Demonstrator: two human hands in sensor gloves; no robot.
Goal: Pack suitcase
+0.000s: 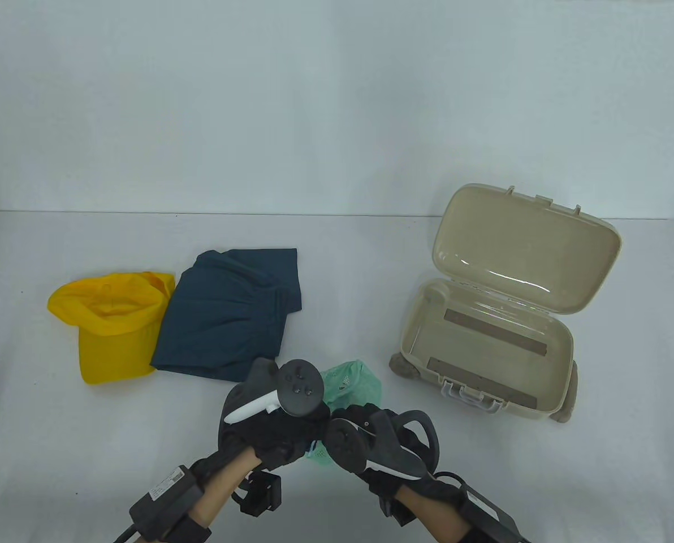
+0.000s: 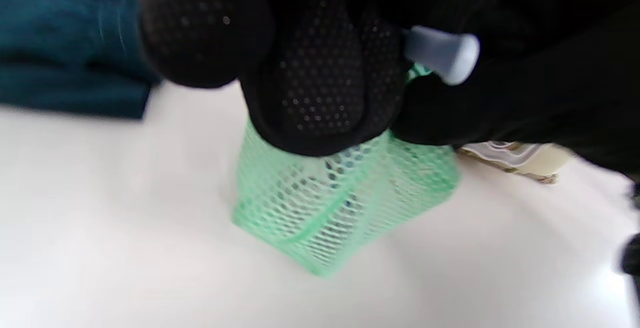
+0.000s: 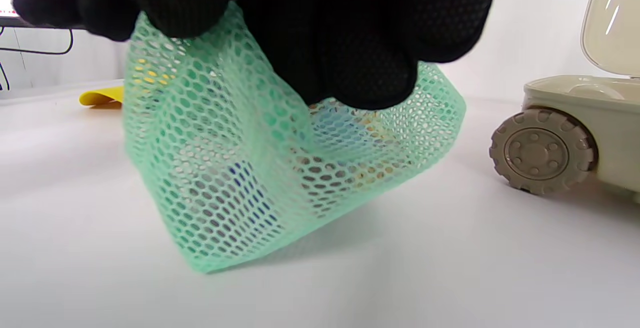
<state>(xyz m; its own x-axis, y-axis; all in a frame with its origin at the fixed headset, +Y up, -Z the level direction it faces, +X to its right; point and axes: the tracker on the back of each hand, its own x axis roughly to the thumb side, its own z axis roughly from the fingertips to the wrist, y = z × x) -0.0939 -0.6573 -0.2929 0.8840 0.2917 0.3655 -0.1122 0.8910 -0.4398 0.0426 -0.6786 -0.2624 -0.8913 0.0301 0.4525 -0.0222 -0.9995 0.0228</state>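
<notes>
While nothing is packed yet, status by item:

suitcase: beige suitcase [image 1: 487,345] lies open near the right edge of the tabletop, lid [image 1: 526,246] propped up toward the far edge. Base tray shows only its two dark strips — no clothes or bags in it. One wheel [image 3: 542,151] shows close up in the right wrist view.

mesh bag: green mesh bag [image 3: 280,168] sits near the front edge of the tabletop, just left of the suitcase. Top bunched under both gloves, bottom corner touching or just off the tabletop — cannot tell which. Something pale and blue shows inside through the mesh; cannot identify it.

left hand: left hand [image 1: 272,421] grips the top of the bag; gloved fingers [image 2: 320,88] closed over the mesh from above.

right hand: right hand [image 1: 379,438] also grips the bag; fingers [image 3: 350,43] pinched shut on the upper edge of the mesh.

shorts: dark blue shorts [image 1: 229,319] lie flat, left of centre on the tabletop, beyond the hands, untouched.

hat: yellow hat [image 1: 111,325] lies near the left edge, its edge touching or overlapping the shorts, untouched.

progress: early, by my read. Done — case opened, first item in hand. Left — bag into the tray, then shorts, then hat, then close the lid.

risk: mesh is floppy, so the bag may sag and catch on the tray rim going in.
</notes>
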